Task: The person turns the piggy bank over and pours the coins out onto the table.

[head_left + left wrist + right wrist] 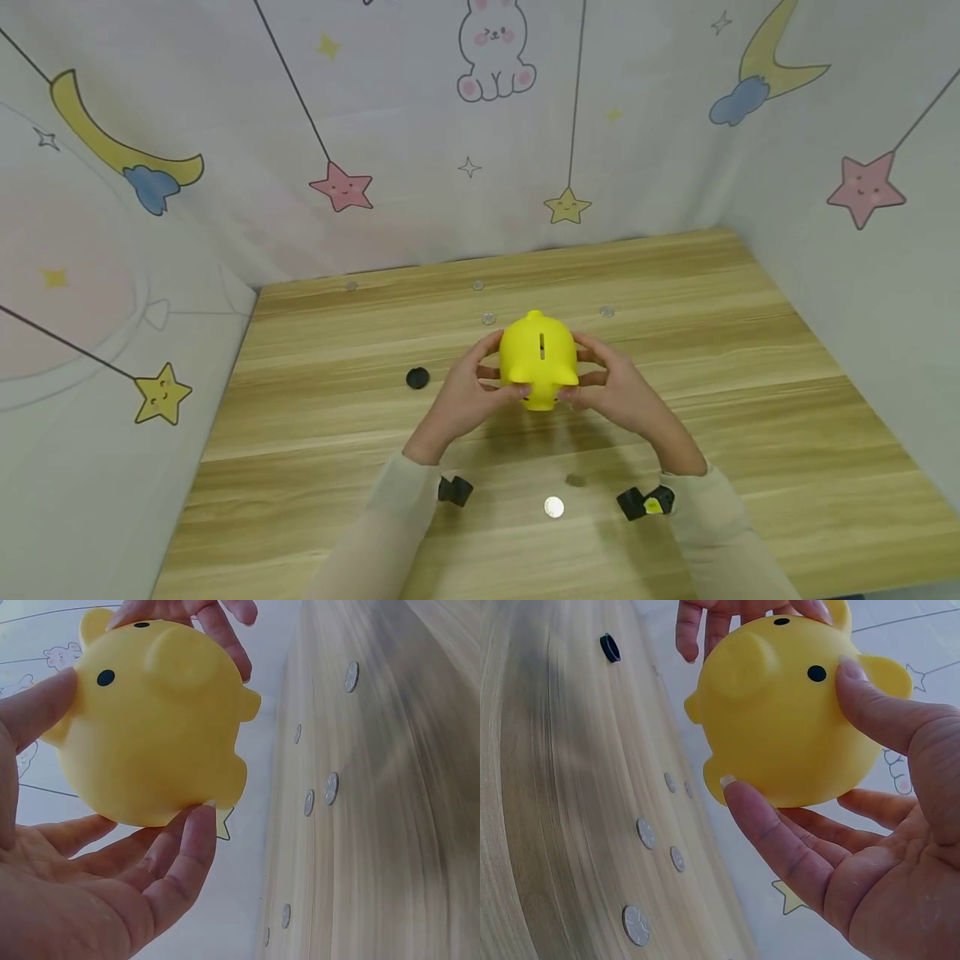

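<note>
A yellow piggy bank (538,346) is held up off the wooden table, its slotted back toward the head camera and its snout toward the person. My left hand (468,390) grips one side, the thumb by the face and the fingers curled round below, as the left wrist view shows. On the opposite side my right hand (621,393) grips it likewise, its thumb (877,705) close to a black eye. Both wrist views show the bank's feet and snout; its underside is mostly hidden from the head camera.
A round black cap (417,377) lies on the table (315,425) left of the bank. Several silver coins are scattered about, including one behind the bank (489,318) and a shiny coin (554,507) between the forearms. Printed curtains (420,125) enclose the back and sides.
</note>
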Demonstrator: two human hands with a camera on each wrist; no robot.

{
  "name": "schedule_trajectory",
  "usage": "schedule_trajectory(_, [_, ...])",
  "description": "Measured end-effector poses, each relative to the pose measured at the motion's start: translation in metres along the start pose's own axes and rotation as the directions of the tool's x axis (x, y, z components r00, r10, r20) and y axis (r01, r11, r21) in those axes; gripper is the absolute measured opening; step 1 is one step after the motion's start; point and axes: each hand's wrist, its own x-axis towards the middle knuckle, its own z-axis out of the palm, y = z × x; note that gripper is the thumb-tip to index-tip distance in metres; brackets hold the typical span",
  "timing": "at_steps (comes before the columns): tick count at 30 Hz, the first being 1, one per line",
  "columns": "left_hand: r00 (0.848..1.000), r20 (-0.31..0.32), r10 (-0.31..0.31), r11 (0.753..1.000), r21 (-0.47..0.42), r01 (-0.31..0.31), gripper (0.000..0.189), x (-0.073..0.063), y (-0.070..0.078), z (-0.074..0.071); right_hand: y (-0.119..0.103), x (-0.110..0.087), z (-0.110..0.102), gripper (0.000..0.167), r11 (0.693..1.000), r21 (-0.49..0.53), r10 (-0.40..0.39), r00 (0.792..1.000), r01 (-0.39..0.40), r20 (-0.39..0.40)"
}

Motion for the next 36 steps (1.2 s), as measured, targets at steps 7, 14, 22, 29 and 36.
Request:
schedule_trajectory(7, [1.000,0.013,-0.016,1.000,-0.002,0.016,0.085,0.000,-0.003,0.001,0.001,0.000,0.002,0.091,1.000,-0.005,0.012,1.000,-0.012,0.019])
schedule_trajectory(14, [0.999,0.012,-0.041,0.999,0.008,0.041,0.086,-0.002,-0.005,0.000,0.002,0.001,0.003,0.090,1.000,-0.006,0.008,0.999,-0.008,0.033])
schedule_trajectory(22, [0.999,0.031,-0.045,0.999,-0.006,0.045,0.086,-0.002,-0.010,0.000,0.007,0.002,0.004,0.088,1.000,-0.013,0.007,0.999,-0.007,0.053])
schedule_trajectory(29, [0.996,0.044,-0.082,0.997,0.012,0.082,0.085,-0.002,-0.014,0.002,0.012,0.004,0.004,0.086,0.999,-0.032,-0.005,0.996,0.008,0.085])
schedule_trajectory(36, [0.987,0.080,-0.138,0.990,0.019,0.137,0.083,0.000,-0.024,0.005,0.024,0.008,0.006,0.086,1.000,-0.026,0.019,0.991,-0.015,0.132])
